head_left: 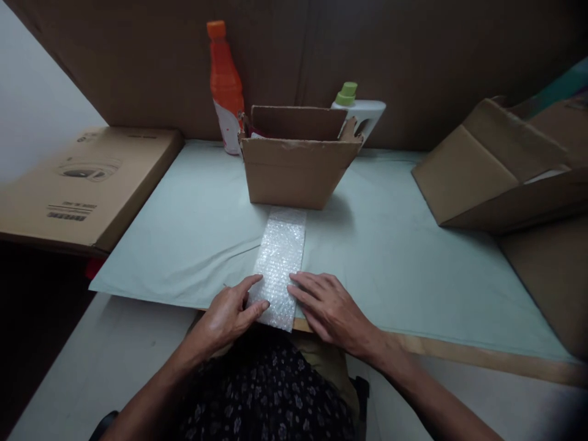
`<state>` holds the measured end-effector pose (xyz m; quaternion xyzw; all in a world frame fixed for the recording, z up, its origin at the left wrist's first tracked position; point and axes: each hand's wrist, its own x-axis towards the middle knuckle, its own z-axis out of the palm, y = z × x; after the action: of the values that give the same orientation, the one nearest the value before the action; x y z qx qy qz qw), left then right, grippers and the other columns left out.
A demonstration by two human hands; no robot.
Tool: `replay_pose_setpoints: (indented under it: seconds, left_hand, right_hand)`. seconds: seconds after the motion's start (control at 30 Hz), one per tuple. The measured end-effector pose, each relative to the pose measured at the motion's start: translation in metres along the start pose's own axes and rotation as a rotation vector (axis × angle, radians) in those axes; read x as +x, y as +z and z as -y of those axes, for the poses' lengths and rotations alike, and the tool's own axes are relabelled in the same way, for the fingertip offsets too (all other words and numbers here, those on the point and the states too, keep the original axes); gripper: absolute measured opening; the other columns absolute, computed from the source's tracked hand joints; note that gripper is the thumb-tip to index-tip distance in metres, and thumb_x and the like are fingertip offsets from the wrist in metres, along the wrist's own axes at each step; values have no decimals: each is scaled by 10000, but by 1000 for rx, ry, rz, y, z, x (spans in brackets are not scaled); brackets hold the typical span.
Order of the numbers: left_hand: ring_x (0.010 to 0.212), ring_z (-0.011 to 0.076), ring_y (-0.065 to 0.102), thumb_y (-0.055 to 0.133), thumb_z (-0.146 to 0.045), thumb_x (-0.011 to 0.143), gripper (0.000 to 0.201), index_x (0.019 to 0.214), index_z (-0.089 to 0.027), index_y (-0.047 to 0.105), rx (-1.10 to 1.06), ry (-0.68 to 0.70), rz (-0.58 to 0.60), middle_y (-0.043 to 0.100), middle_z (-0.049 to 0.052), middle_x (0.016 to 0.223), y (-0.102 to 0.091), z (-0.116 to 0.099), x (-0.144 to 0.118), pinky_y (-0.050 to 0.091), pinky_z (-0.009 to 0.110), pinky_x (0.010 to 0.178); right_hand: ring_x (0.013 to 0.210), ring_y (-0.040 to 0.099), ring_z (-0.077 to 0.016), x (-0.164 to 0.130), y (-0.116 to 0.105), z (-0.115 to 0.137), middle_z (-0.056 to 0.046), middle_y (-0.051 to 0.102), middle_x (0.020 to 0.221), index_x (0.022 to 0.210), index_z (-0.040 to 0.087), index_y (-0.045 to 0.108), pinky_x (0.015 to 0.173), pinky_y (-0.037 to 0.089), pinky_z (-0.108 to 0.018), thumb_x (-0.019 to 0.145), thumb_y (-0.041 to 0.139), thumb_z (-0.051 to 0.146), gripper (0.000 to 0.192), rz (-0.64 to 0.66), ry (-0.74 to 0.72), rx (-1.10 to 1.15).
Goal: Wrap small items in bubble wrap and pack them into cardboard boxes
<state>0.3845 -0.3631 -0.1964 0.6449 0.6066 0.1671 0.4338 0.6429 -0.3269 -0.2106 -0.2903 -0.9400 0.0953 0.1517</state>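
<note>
A long strip of clear bubble wrap point(281, 251) lies flat on the pale green cloth, its near end hanging slightly over the table's front edge. My left hand point(232, 309) is at its left side, with thumb and forefinger apart and resting on the wrap. On the other side my right hand point(328, 306) lies with fingers stretched out, fingertips touching the wrap's right edge. Neither hand grips anything. Just beyond the far end of the strip stands an open cardboard box point(298, 174); most of its contents are hidden.
Behind the box stand an orange bottle point(226, 79) and a white jug with a green cap point(367, 110). A flat printed carton point(92, 184) lies at the left. More open cardboard boxes point(478, 165) are at the right. The green cloth point(390, 257) covers the table.
</note>
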Motion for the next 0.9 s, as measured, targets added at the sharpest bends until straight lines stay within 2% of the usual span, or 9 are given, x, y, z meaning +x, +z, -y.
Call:
replay_pose_setpoints:
  seconds: [0.17,0.27,0.37,0.47,0.53,0.63,0.73,0.8,0.9]
  left_hand:
    - [607,161,535,469,-519,964,571,1401,-165,568,123,-9,35,629,-9,685,-23,-3,-6,367,279,601]
    - [660,171,579,454,-457,972,509,1363,-162,592,86,26,-66,673,23,789,-36,6,-8,438,285,601]
    - [994,218,650,455,-237,930,437,1343,-203,595,72,216,-203,684,91,1164,-45,19,-5,550,360,823]
    - [1441,281,416,468,-84,823,683,1476,-286,462,97,441,-198,485,87,1529,-46,27,4,392,523,1159]
    - [1536,301,260,515,-85,808,825,1566,-337,307,78,528,-144,370,73,1622,-41,28,12,294,574,1219]
    - [1467,307,384,612,-169,836,865,1597,-322,229,-8,530,-122,460,104,1559,-26,25,27,329,570,1200]
    - [1219,278,602,614,-263,878,678,1523,-231,404,-102,377,-198,627,132,1370,-11,18,43,460,510,1087]
    - [1138,264,641,585,-292,895,552,1430,-177,515,-157,290,-234,660,144,1320,-4,14,51,502,461,1021]
    - [1099,246,660,593,-311,878,519,1367,-142,562,-220,246,-238,691,139,1264,1,11,56,524,392,954]
  right_hand:
    - [1082,652,-259,11,13,-6,-125,736,1191,1118,156,676,914,473,-445,960,476,93,263,-89,-99,-127]
    - [1024,666,-255,13,21,-10,-127,752,1126,1063,143,686,862,483,-433,959,467,74,253,-173,-139,-99]
    - [1003,682,-242,14,26,-13,-104,764,1082,1064,165,684,835,514,-412,950,475,73,254,-278,-65,64]
    - [953,697,-208,16,24,-13,-67,769,1038,1082,201,680,836,544,-379,962,487,114,243,-314,132,307]
    - [926,694,-201,18,19,-12,-57,764,1007,1069,212,686,834,549,-369,976,508,177,204,-289,267,430]
    - [892,686,-205,21,12,-11,-56,749,954,1029,217,701,822,550,-364,975,536,261,179,-261,423,550]
    - [864,683,-201,23,8,-9,-50,740,919,974,215,699,814,551,-360,954,545,280,168,-229,505,651]
    - [909,695,-204,24,7,-8,-57,747,982,1049,210,679,846,553,-361,915,597,289,175,-215,530,734]
    - [927,705,-200,27,9,-7,-62,749,1022,1247,198,598,861,552,-344,868,672,321,406,-242,578,828]
